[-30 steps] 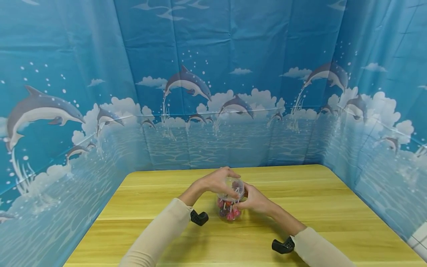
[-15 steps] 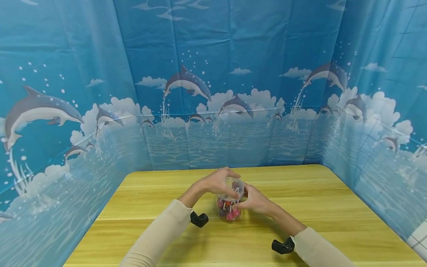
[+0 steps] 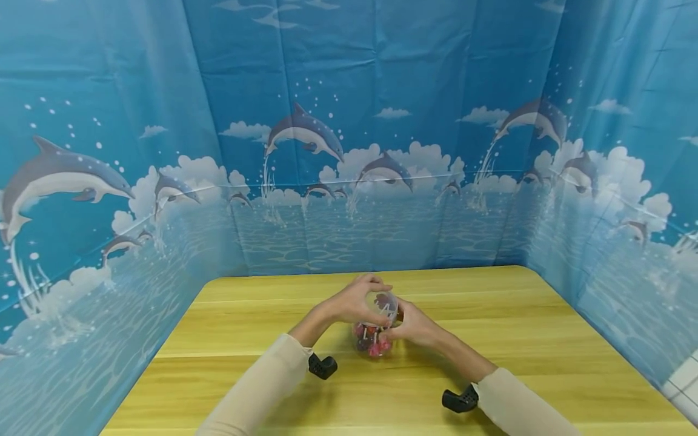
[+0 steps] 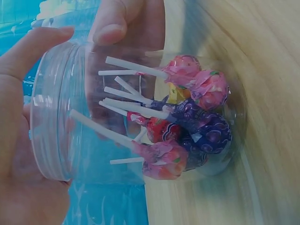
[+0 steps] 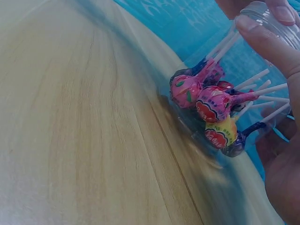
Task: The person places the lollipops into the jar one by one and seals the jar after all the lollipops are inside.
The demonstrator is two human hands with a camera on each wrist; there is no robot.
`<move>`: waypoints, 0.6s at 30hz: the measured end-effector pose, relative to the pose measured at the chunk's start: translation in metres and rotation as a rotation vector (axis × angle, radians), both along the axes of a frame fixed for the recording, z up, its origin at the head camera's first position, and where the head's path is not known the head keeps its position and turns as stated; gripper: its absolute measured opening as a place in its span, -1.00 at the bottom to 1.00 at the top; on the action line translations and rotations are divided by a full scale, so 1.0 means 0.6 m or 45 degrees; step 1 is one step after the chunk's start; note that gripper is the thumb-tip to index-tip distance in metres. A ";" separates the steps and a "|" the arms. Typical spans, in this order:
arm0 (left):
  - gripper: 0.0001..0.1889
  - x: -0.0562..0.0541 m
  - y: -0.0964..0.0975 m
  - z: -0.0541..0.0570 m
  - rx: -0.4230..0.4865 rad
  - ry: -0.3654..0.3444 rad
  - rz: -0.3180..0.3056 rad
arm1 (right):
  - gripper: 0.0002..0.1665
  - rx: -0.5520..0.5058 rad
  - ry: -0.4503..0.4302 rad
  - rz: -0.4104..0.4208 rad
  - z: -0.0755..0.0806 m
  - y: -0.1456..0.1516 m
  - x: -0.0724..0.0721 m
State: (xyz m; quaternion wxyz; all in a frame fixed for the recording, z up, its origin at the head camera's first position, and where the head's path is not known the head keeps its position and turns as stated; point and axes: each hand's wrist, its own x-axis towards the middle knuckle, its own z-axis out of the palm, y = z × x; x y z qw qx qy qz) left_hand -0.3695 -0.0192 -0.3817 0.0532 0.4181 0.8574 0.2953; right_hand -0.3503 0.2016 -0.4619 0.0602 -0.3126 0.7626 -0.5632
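A clear plastic jar (image 3: 373, 352) with a clear round lid (image 4: 51, 112) stands near the middle of the table. Inside it are several lollipops (image 4: 206, 133) in pink, purple, red and yellow wrappers, heads down with their white sticks toward the lid. My left hand (image 3: 353, 303) grips the lid from above, thumb on the near side and fingers on the far side. Lower down, my right hand (image 3: 418, 327) holds the jar's side, its thumb across the front and the other fingers partly hidden behind. The lid sits on the jar's mouth in the left wrist view.
The yellow wood-grain table (image 3: 245, 387) has rounded far corners. A blue curtain (image 3: 338, 236) printed with dolphins stands behind it and along both sides. Each wrist bears a black camera mount (image 3: 323, 367). White tiles (image 3: 684, 387) show at the far right.
Both hands keep their hold on the lid and jar. The jar's top leans very slightly toward me, and the whole head view has shifted a little.
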 end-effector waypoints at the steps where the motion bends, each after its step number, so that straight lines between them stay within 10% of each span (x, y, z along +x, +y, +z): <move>1: -0.16 0.000 0.000 -0.001 0.004 0.009 -0.002 | -0.05 -0.004 0.007 0.022 -0.001 -0.001 -0.002; 12: -0.20 -0.020 -0.005 0.014 -0.021 -0.091 -0.177 | -0.23 -0.046 -0.028 0.126 0.000 -0.001 -0.017; 18: -0.07 -0.016 -0.021 -0.002 0.054 -0.077 -0.100 | -0.20 0.017 -0.033 0.142 -0.003 0.000 -0.018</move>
